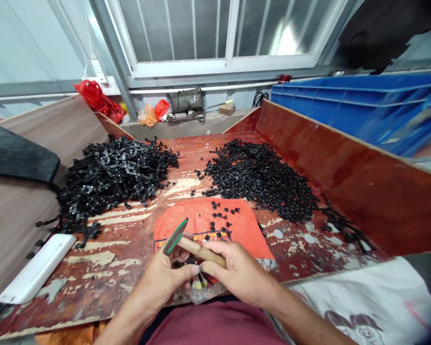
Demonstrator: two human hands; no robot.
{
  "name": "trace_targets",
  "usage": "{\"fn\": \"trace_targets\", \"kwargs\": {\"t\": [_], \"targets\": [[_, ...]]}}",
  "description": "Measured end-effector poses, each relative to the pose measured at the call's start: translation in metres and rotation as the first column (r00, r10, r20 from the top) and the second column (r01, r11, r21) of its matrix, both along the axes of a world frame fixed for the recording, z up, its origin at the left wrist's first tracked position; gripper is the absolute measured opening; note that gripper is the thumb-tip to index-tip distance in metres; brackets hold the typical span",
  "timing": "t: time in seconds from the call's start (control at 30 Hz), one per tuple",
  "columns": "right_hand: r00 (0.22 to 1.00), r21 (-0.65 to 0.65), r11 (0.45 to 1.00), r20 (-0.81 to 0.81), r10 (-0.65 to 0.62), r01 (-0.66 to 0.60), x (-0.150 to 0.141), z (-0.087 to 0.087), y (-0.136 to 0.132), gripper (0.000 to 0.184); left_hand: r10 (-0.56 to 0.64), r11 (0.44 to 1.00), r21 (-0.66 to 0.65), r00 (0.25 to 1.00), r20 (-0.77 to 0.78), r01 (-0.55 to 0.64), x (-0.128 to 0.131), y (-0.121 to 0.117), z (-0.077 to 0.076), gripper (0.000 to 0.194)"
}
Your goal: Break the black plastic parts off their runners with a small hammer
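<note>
Just above your lap, over the maroon cloth of your clothes (215, 323), your two hands meet at the table's near edge. Your left hand (163, 273) pinches a small black part (202, 279) between thumb and fingers, mostly hidden, with thin strips showing below the fingertips. Your right hand (237, 269) is closed round a wooden handle (204, 251), its thumb reaching to the same black part. A dark, green-edged piece (175, 236) slants up beside your left hand; you cannot tell from here whether it joins the handle. To your right lies a white printed sack (359, 292).

Under your hands and beyond them spreads an orange sheet (183, 213), scattered with small black pieces (219, 215). On your left, a white device (38, 269) rests on the worn red table (104, 285). Farther out stand two black heaps, a left pile (118, 167) and a right pile (258, 179). Past the right-hand board (345, 175) sits a blue crate (345, 105); a window (187, 33) closes the far side.
</note>
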State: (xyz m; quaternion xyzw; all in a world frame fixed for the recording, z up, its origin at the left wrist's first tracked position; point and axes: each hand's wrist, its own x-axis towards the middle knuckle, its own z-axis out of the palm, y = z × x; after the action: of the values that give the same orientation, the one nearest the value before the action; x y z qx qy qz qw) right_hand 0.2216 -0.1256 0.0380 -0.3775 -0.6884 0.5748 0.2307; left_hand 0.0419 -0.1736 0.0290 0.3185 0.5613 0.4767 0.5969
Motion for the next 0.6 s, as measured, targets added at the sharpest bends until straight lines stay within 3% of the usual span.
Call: {"fn": "trace_targets", "kwargs": {"t": [0.1, 0.17, 0.3, 0.43, 0.53, 0.6], "targets": [[0.988, -0.095, 0.986, -0.063, -0.140, 0.134, -0.008, -0.007, 0.002, 0.012, 0.189, 0.978, 0.058, 0.970, 0.154, -0.200, -0.007, -0.003, 0.012, 0.059], [0.958, -0.114, 0.963, -0.124, -0.259, 0.245, -0.009, -0.007, 0.005, 0.016, 0.271, 0.960, 0.003, 0.928, 0.256, -0.281, -0.012, -0.007, 0.019, 0.052], [0.905, -0.094, 0.923, -0.185, -0.383, 0.372, -0.011, -0.003, 0.007, 0.018, 0.316, 0.945, -0.208, 0.874, 0.369, -0.253, -0.002, -0.011, 0.018, 0.026], [0.907, -0.077, 0.928, -0.196, -0.372, 0.364, -0.020, -0.007, 0.000, 0.015, 0.372, 0.928, -0.183, 0.802, 0.468, -0.324, 0.018, 0.002, 0.019, 0.010], [0.928, -0.124, 0.945, -0.190, -0.321, 0.302, -0.017, -0.011, -0.004, 0.020, 0.291, 0.955, -0.086, 0.847, 0.445, -0.283, 0.009, 0.009, 0.028, 0.016], [0.921, -0.161, 0.934, -0.183, -0.345, 0.318, -0.006, -0.012, -0.003, 0.030, 0.231, 0.972, -0.030, 0.934, 0.272, -0.231, -0.010, 0.006, 0.031, 0.024]]}}
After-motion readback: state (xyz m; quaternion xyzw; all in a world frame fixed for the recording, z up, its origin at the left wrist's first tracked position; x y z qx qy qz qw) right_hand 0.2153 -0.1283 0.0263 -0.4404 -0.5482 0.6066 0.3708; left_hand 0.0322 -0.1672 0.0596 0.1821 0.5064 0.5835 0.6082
